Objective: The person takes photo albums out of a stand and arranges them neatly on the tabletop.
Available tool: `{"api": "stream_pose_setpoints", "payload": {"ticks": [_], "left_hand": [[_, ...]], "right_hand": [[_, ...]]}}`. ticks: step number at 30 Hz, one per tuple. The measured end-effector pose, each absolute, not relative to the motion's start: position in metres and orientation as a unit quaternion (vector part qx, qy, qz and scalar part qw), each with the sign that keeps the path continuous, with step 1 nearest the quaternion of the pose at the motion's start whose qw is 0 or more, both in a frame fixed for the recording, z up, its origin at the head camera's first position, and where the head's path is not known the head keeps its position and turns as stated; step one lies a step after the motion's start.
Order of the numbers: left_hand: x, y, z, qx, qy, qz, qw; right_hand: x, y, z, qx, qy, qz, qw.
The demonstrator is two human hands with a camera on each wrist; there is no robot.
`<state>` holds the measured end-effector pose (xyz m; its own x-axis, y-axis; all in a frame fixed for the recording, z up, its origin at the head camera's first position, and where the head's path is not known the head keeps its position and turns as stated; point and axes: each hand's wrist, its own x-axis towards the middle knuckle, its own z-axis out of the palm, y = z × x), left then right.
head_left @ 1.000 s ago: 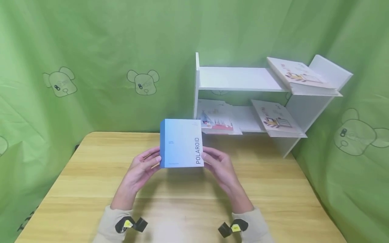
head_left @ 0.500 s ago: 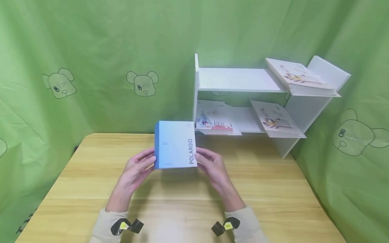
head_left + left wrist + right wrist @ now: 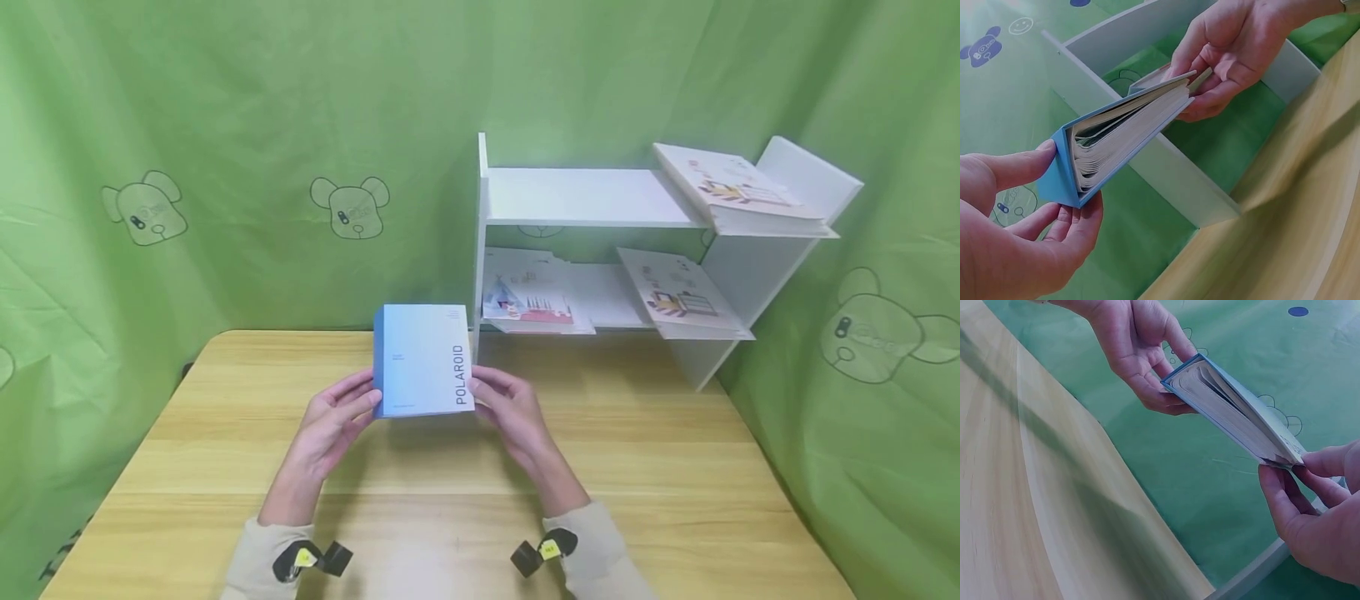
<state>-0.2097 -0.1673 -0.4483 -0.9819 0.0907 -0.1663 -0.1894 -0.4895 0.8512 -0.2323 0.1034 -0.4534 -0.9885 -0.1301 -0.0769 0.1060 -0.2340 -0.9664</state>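
Held up above the wooden table is a small blue-to-white photo album [image 3: 424, 360] with POLAROID printed along its right side. My left hand [image 3: 332, 425] grips the spine side, thumb on the front and fingers beneath. At the opposite edge, my right hand [image 3: 517, 414] pinches the covers between thumb and fingers. The left wrist view shows the album's thick leaves [image 3: 1119, 144] slightly fanned between the covers. Its wedge-shaped bottom end also faces the camera in the right wrist view, where the cover edges meet at my right fingertips [image 3: 1270, 475].
A white two-tier shelf [image 3: 592, 196] stands at the table's back right. A pale illustrated book [image 3: 742, 187] lies tilted on its upper tier. Two more, a left book [image 3: 528, 292] and a right book [image 3: 682, 292], rest below. Green curtain [image 3: 247, 275] surrounds the wooden table [image 3: 450, 533].
Both hands have carried the album leftward and slightly down in the head view, keeping their grip. The shelf and its books stay where they were.
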Motion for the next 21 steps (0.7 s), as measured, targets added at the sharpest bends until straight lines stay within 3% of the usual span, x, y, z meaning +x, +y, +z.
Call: {"api": "stream_pose_setpoints", "payload": {"ticks": [21], "left_hand": [[-0.216,-0.191,-0.463,-0.09,0.462,0.879,0.073]], "right_hand": [[-0.249,0.073,-0.468,-0.015,0.598,-0.796,0.091]]}}
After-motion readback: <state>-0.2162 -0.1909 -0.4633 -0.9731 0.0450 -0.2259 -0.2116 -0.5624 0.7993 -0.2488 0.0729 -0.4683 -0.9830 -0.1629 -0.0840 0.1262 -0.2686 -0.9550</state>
